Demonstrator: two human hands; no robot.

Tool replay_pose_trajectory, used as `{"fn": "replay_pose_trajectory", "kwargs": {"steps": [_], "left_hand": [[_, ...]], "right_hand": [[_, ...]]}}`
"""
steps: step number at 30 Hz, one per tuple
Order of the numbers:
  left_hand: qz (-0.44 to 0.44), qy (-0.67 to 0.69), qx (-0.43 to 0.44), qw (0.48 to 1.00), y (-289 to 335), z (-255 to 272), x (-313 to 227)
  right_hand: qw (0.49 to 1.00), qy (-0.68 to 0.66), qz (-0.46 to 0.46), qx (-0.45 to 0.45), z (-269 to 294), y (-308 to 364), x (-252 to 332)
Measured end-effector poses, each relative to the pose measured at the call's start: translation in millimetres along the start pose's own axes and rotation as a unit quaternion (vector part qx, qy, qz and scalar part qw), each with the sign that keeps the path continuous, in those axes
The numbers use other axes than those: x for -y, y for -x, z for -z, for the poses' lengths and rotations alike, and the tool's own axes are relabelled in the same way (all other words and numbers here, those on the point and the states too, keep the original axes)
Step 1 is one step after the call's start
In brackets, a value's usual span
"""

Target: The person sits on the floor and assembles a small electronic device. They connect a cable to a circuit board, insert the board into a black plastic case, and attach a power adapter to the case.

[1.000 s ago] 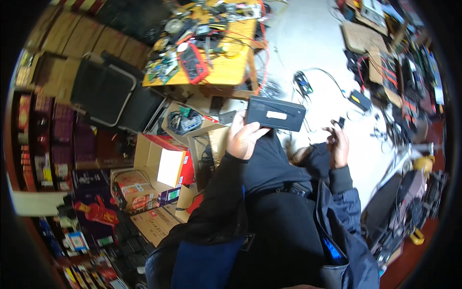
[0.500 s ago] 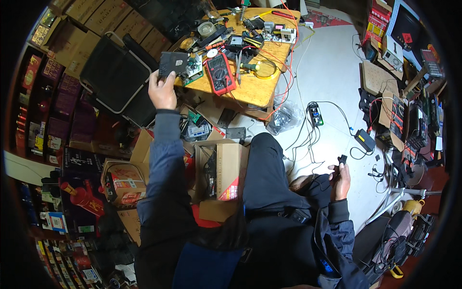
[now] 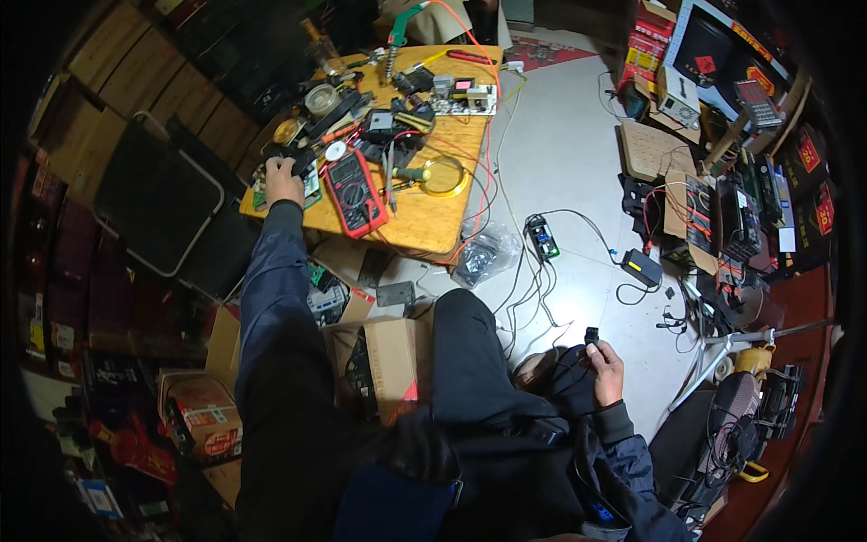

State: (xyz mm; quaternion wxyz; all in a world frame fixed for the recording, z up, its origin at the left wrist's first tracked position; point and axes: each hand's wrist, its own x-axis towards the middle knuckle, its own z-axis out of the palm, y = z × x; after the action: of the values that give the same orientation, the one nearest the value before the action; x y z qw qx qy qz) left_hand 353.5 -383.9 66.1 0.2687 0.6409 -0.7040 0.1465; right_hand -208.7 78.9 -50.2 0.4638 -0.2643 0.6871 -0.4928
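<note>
My left hand (image 3: 285,184) reaches to the left edge of the wooden table (image 3: 429,226). Its fingers are bent over a flat black case (image 3: 291,155), mostly hidden by the hand and the dark clutter behind. A green circuit board (image 3: 312,185) lies beside that hand, and a red multimeter (image 3: 355,193) rests to its right. Over by my right knee, my right hand (image 3: 607,372) pinches a small black block-shaped part (image 3: 591,335) between thumb and fingers. The part's exact kind is too small to make out.
A black chair (image 3: 153,212) stands left of the table. An open cardboard box (image 3: 394,366) sits by my left leg. Cables, a black power adapter (image 3: 641,268) and a plastic bag (image 3: 489,255) lie on the floor. Boxes and electronics crowd the right side.
My left hand has lowered the black case from in front of the table's corner onto the clutter at its left edge. My right hand still holds the small part. The view has shifted.
</note>
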Motion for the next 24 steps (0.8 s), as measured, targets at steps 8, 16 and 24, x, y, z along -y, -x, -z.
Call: {"fn": "replay_pose_trajectory", "kwargs": {"steps": [8,16,24], "left_hand": [[-0.026,-0.017,0.083,0.996,-18.4,-35.2,38.2],[-0.025,0.042,-0.002,0.999,-2.4,5.5,16.4],[0.031,0.36,-0.029,0.932,94.3,101.5,-129.9]], "right_hand": [[0.997,0.029,0.075,0.016,-9.9,2.1,13.8],[0.996,-0.079,0.016,0.022,-10.6,7.4,1.6],[0.998,-0.022,0.052,-0.025,-2.7,4.9,-1.2]]}}
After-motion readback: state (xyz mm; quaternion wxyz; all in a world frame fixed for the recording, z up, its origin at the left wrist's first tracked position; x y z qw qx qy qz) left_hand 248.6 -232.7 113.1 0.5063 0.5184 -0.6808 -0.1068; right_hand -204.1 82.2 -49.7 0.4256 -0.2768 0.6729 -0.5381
